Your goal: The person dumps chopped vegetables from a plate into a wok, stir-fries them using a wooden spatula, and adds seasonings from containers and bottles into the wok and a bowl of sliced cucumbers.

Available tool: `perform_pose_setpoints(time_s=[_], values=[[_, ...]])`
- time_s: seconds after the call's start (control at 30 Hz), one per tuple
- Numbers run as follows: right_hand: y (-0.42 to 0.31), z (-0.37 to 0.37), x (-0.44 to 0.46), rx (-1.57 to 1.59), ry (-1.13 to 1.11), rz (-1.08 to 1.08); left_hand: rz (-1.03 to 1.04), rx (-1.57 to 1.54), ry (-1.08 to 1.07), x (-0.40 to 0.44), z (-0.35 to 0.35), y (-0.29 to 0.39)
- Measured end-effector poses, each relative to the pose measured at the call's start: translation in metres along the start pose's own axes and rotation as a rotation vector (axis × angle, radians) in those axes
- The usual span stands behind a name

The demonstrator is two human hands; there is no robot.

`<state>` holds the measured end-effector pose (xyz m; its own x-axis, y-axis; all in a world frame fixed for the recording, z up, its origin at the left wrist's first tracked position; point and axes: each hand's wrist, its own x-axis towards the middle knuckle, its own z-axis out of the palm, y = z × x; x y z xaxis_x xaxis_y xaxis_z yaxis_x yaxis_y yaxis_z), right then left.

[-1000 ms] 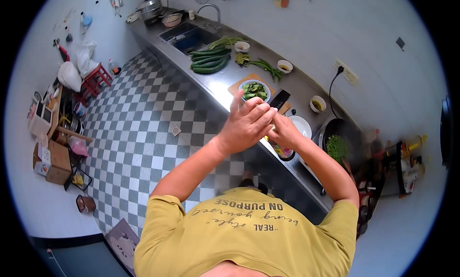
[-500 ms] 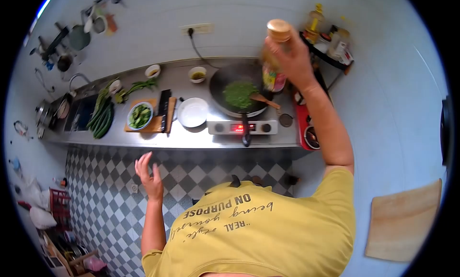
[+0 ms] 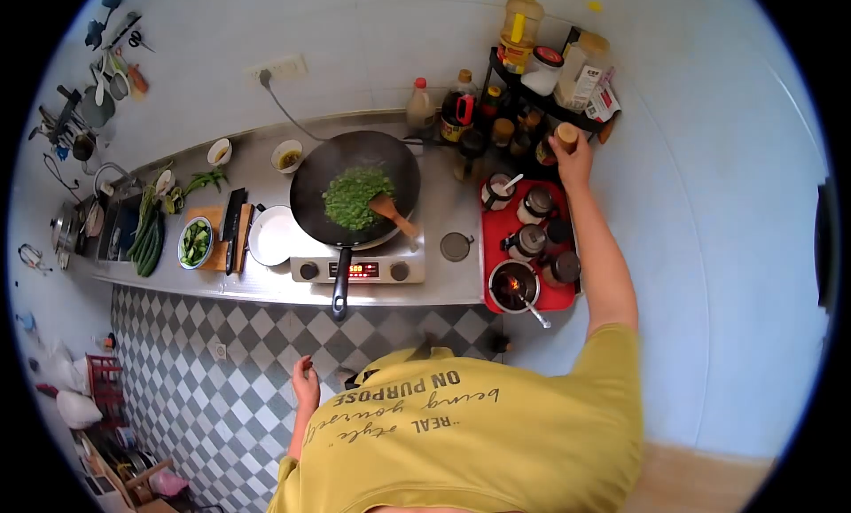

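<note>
My right hand [image 3: 574, 160] is closed on the top of a bottle with a brown cap [image 3: 566, 136], beside the corner rack on the right. The bottle's lower part is mostly hidden behind my hand and other containers. My left hand [image 3: 306, 384] hangs above the floor in front of the counter, holding nothing, fingers loosely bent and apart. Chopped green vegetables [image 3: 353, 198] lie in the black wok [image 3: 310, 167]. A wooden spatula [image 3: 393, 214] rests in them with its handle over the rim. Under the wok, the induction cooker [image 3: 412, 266] shows lit red digits.
A red tray [image 3: 493, 247] holds several seasoning jars and a pot. Sauce bottles [image 3: 421, 109] stand behind it, below a black corner rack [image 3: 567, 109]. To the left are a white plate [image 3: 270, 234], a knife [image 3: 234, 229], a bowl of cut greens [image 3: 196, 242] and cucumbers [image 3: 149, 247].
My right hand has carried the bottle from beside the wok rightward to the corner condiments. My left hand has drawn back toward my body. The view has shifted right.
</note>
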<state>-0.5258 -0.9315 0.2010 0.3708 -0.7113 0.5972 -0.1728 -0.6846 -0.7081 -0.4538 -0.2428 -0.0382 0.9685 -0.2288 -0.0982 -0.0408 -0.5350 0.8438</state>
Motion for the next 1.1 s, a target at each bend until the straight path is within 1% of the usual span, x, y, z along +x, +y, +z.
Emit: perform_pose_setpoints(time_s=[0.03,0.07,0.13,0.2,0.27,0.33,0.4,0.47,0.57,0.6,0.63,0.7,0.77,0.83,0.9,0.97,1.07,1.1], values=[[0.020,0.006,-0.001,-0.021,0.010,0.043,0.022,0.080,-0.014,-0.008,0.000,-0.001],[0.040,0.013,-0.002,-0.042,0.021,0.086,-0.002,0.094,-0.020,-0.015,-0.001,-0.010],[0.083,0.028,-0.001,-0.030,0.081,0.094,-0.048,0.124,-0.027,-0.028,-0.006,-0.030],[0.127,0.044,0.004,-0.032,0.120,0.129,-0.131,0.165,0.005,-0.042,-0.016,-0.036],[0.168,0.058,0.010,-0.069,0.182,0.106,-0.230,0.227,0.036,-0.063,-0.028,-0.040],[0.180,0.064,0.017,-0.068,0.132,0.139,-0.226,0.333,0.068,-0.080,-0.037,-0.038],[0.183,0.070,0.026,-0.254,0.159,0.192,-0.296,0.335,0.118,-0.097,-0.042,-0.062],[0.192,0.071,0.041,-0.206,0.083,0.125,-0.366,0.356,0.127,-0.108,-0.042,-0.053],[0.227,0.075,0.063,-0.278,-0.081,0.151,-0.387,0.385,0.046,-0.115,-0.042,-0.048],[0.233,0.077,0.070,-0.405,-0.107,0.226,-0.387,0.400,0.025,-0.115,-0.039,-0.045],[0.237,0.077,0.078,-0.535,-0.130,0.296,-0.385,0.414,0.002,-0.114,-0.036,-0.041],[0.225,0.079,0.084,-0.670,-0.177,0.366,-0.389,0.394,-0.022,-0.109,-0.032,-0.034],[0.212,0.072,0.083,-0.681,-0.231,0.368,-0.399,0.384,-0.046,-0.100,-0.029,-0.018],[0.236,0.072,0.081,-0.704,-0.158,0.231,-0.368,0.389,-0.039,-0.090,-0.025,-0.012],[0.255,0.072,0.078,-0.624,-0.150,0.275,-0.350,0.393,-0.035,-0.086,-0.027,-0.011],[0.190,0.067,0.067,-0.663,-0.261,0.570,-0.325,0.389,-0.052,-0.077,-0.026,-0.014],[0.187,0.071,0.039,-0.474,0.051,0.451,-0.351,0.369,-0.076,-0.068,-0.027,-0.014],[0.167,0.071,0.029,-0.362,0.079,0.332,-0.364,0.355,-0.087,-0.065,-0.027,-0.017]])
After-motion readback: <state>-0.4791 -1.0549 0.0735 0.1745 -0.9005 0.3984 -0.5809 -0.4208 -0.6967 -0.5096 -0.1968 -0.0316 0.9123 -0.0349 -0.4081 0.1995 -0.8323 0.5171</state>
